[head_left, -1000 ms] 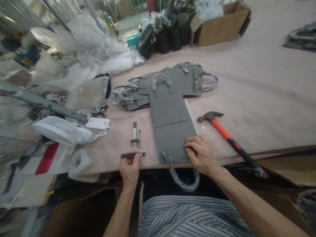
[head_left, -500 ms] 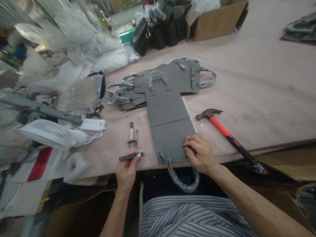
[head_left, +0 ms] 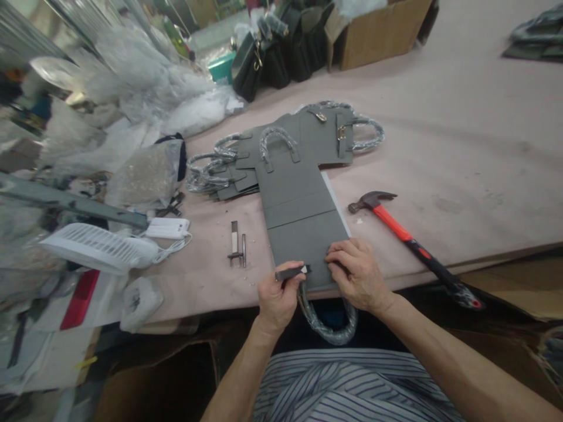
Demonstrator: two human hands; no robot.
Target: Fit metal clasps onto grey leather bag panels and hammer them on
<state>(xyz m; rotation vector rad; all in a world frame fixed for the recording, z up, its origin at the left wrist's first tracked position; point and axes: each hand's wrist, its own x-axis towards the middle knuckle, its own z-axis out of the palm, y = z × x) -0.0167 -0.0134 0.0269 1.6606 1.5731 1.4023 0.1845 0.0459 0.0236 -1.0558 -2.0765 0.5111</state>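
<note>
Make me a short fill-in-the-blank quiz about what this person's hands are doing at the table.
1. The left hand pinches a thin dark strip whose tip is ____.
2. The right hand rests on the near end of a flat bag panel coloured ____.
3. The tool with the red and black handle, lying to the right of the panel, is a ____.

Missing words: white; grey; hammer.

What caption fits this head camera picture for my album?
Left hand holds a small dark tool over a grey bag panel; right hand presses the panel, hammer beside.
</note>
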